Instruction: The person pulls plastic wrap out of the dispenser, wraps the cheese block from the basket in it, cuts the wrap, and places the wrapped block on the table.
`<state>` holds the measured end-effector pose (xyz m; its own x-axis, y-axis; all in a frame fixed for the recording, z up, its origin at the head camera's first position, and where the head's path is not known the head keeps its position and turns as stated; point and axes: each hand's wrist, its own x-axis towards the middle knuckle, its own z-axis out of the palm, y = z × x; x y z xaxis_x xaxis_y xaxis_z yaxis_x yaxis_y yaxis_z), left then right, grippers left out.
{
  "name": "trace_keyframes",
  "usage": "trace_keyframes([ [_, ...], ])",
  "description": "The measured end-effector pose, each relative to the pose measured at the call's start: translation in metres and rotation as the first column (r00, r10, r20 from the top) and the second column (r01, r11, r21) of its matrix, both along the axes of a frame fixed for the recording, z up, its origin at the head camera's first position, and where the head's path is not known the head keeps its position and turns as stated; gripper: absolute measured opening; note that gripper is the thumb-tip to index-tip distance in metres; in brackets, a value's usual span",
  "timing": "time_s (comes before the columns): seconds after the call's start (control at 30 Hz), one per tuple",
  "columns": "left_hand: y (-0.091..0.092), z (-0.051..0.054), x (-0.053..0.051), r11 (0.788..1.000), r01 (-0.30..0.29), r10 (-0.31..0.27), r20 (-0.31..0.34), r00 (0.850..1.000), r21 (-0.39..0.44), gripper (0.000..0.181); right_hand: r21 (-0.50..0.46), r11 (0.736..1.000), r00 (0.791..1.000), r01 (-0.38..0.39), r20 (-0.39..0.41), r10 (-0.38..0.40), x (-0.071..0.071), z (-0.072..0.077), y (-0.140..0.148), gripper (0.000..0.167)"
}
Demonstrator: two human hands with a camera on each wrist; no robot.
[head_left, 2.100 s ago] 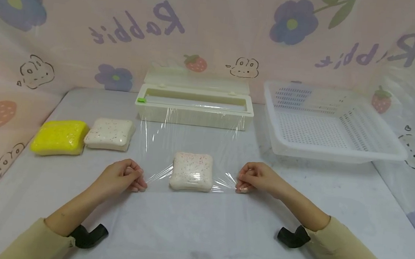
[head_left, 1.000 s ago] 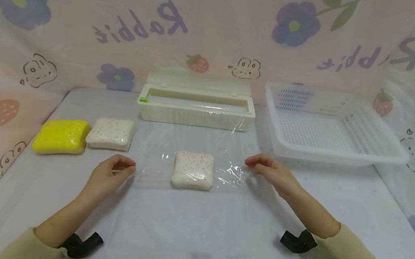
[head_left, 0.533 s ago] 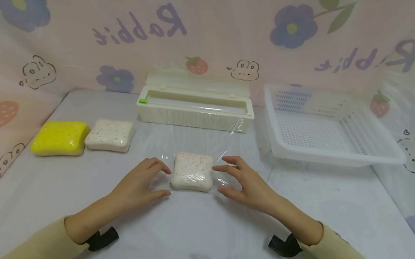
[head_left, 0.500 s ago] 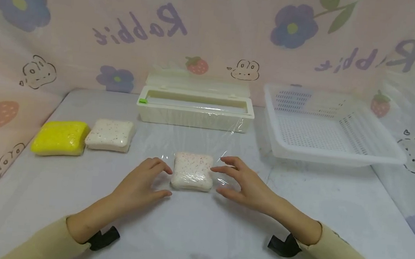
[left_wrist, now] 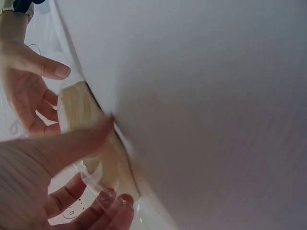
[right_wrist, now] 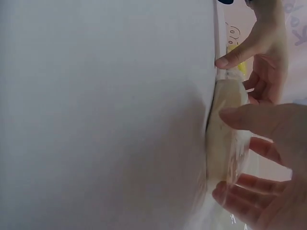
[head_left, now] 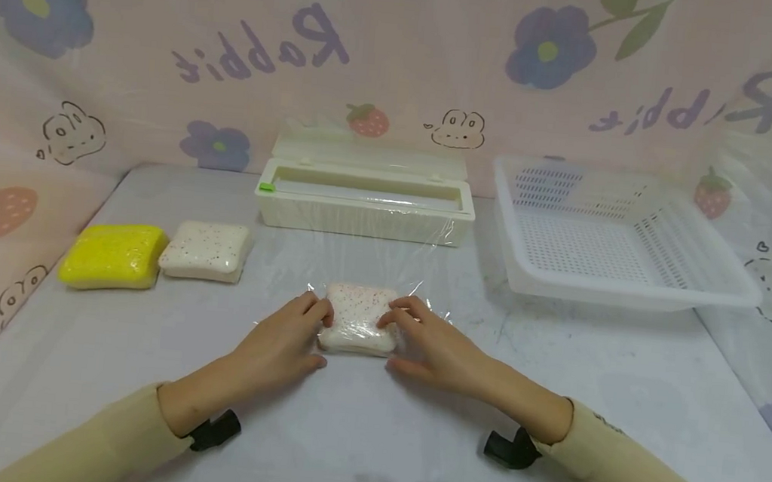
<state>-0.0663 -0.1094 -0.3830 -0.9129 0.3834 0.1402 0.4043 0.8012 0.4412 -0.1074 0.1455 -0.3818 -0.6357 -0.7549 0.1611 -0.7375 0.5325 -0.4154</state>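
Note:
A white, red-speckled sponge [head_left: 354, 337] lies flat on the table under clear cling film [head_left: 371, 259]. The film runs back to its cream dispenser box [head_left: 360, 220]. My left hand [head_left: 279, 342] is at the sponge's left side, its bent fingers pressing the film there and its thumb near the front corner. On the opposite side my right hand [head_left: 445, 355] does likewise, fingertips over the right edge and thumb low in front. In the left wrist view, film bunches at the fingertips [left_wrist: 125, 199] beside the sponge's cream side [left_wrist: 108, 163]. The sponge's underside is hidden.
At the left stand a yellow sponge [head_left: 114, 256] and another speckled white sponge [head_left: 204, 251], both shiny. A white perforated basket [head_left: 634, 291] sits at the back right. The box's lid [head_left: 372, 155] is raised. A printed curtain [head_left: 414, 61] hangs behind the white table [head_left: 371, 429].
Both hands first held the film's front corners, laid it over the sponge and let go. They have since come inward to the sponge's sides, where the film now creases. The sponge stays put.

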Motion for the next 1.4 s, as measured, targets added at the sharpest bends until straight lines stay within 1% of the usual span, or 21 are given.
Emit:
trace_keyframes([
  [0.13,0.002,-0.002,-0.004,1.0,-0.006,0.007,-0.042,0.999,0.011,0.038,0.013,1.0,1.0,0.007,-0.024,-0.007,-0.004,-0.001,-0.005,0.043],
  [0.3,0.003,-0.003,-0.006,1.0,-0.01,0.011,-0.053,0.999,0.025,0.038,0.02,1.0,0.998,0.01,-0.062,-0.009,-0.006,-0.002,-0.008,0.041],
  [0.4,0.002,-0.002,-0.007,0.999,-0.016,0.018,-0.049,0.999,0.037,0.036,0.016,1.0,0.998,0.003,-0.056,-0.002,-0.007,-0.001,-0.007,0.037],
  [0.63,-0.004,0.003,-0.01,0.995,-0.015,0.021,-0.067,0.998,0.094,0.035,-0.008,1.0,0.999,-0.019,0.027,0.02,-0.014,0.007,-0.003,0.03],
  [0.7,-0.005,0.005,-0.011,0.995,-0.013,0.021,-0.071,0.997,0.104,0.035,-0.03,0.999,0.997,-0.029,0.075,0.031,-0.017,0.009,-0.001,0.031],
  [0.77,-0.006,0.007,-0.013,0.994,-0.014,0.022,-0.069,0.997,0.111,0.035,-0.065,0.997,0.99,-0.04,0.135,0.049,-0.021,0.012,0.001,0.032],
  [0.87,-0.007,0.01,-0.015,0.992,-0.022,0.029,-0.055,0.998,0.123,0.034,-0.123,0.992,0.972,-0.039,0.228,0.066,-0.027,0.014,0.004,0.034],
  [0.93,-0.007,0.011,-0.016,0.99,-0.025,0.032,-0.046,0.998,0.137,0.034,-0.157,0.987,0.962,-0.036,0.263,0.077,-0.032,0.013,0.007,0.035],
  [1.07,-0.008,0.014,-0.019,0.985,-0.027,0.036,-0.052,0.998,0.17,0.034,-0.186,0.982,0.957,-0.026,0.278,0.078,-0.04,0.013,0.009,0.037],
  [1.23,-0.009,0.016,-0.023,0.978,-0.025,0.041,-0.078,0.996,0.207,0.034,-0.189,0.982,0.956,0.005,0.288,0.051,-0.049,0.014,0.01,0.039],
  [1.4,-0.012,0.015,-0.027,0.977,-0.02,0.036,-0.069,0.997,0.212,0.041,-0.195,0.98,0.953,0.038,0.301,0.023,-0.055,0.015,0.01,0.038],
])
